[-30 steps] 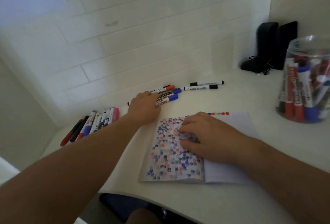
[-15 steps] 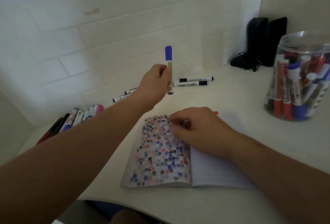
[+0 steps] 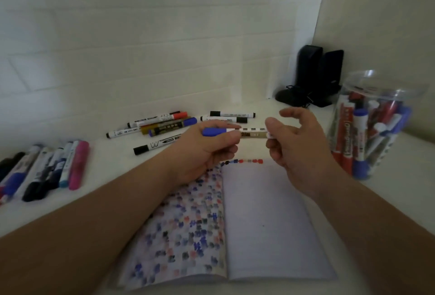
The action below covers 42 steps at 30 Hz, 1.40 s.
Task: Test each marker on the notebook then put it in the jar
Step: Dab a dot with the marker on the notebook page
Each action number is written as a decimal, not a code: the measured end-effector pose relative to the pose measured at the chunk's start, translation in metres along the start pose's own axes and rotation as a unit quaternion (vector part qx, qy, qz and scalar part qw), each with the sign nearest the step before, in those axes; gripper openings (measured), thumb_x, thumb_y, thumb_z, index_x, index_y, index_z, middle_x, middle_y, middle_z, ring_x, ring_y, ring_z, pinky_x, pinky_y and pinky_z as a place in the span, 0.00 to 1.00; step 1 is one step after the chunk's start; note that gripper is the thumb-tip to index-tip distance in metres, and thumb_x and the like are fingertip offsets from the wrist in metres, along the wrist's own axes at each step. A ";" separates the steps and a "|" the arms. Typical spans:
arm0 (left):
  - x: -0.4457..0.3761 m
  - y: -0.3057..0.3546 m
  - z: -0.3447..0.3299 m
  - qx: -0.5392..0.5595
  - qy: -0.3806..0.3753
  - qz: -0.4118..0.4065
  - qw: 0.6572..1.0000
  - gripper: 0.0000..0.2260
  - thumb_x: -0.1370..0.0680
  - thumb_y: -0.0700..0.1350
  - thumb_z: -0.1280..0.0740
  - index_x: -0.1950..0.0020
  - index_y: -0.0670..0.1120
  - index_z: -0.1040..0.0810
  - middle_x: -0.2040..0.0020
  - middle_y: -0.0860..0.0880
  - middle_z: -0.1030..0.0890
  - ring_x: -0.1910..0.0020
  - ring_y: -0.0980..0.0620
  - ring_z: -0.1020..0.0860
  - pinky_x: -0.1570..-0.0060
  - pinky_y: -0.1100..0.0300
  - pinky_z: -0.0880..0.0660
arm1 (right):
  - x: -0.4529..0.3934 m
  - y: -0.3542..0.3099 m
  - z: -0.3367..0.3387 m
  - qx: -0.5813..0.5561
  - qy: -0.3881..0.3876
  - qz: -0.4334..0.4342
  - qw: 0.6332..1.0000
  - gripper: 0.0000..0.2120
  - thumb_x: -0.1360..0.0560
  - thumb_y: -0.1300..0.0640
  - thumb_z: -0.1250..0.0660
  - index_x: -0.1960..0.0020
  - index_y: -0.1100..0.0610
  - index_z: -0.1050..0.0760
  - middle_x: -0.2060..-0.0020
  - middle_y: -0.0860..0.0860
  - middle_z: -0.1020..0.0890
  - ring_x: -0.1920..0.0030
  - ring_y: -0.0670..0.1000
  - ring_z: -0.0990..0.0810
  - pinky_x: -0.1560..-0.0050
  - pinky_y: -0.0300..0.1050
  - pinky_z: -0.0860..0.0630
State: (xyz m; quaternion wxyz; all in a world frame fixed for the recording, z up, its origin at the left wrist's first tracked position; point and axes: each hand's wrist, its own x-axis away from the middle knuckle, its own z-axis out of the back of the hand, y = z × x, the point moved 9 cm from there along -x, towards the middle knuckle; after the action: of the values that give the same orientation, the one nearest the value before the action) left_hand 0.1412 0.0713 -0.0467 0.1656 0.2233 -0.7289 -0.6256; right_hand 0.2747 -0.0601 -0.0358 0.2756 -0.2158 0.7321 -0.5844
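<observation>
We record a blue-capped white marker (image 3: 235,132) level above the open dotted paper notebook (image 3: 223,224); right, a clear plastic jar (image 3: 374,127) of markers.

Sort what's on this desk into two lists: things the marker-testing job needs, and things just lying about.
Job:
blue-capped marker held by the left hand and right hand
notebook
jar
loose markers
marker row

Lying about:
black speakers

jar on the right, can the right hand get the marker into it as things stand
Probably yes. The right hand pinches one end of the blue-capped marker just left of the jar. The jar's mouth looks open and nothing stands between them, though the left hand also grips the marker.
</observation>
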 end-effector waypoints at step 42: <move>-0.006 -0.031 -0.008 -0.605 -0.097 -0.068 0.787 0.22 0.30 0.73 0.34 0.37 0.71 0.29 0.47 0.62 0.34 0.44 0.56 0.32 0.44 0.55 0.28 | -0.019 0.015 0.028 0.304 -0.034 0.015 0.952 0.08 0.25 0.59 0.27 0.60 0.56 0.25 0.71 0.50 0.23 0.73 0.46 0.27 0.70 0.40 0.30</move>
State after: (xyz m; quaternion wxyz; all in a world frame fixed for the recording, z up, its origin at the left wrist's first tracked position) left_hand 0.1539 0.0640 -0.0757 0.1519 0.0643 -0.1963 -0.9666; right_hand 0.3075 -0.0654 -0.0524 0.3621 -0.1306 0.5130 -0.7673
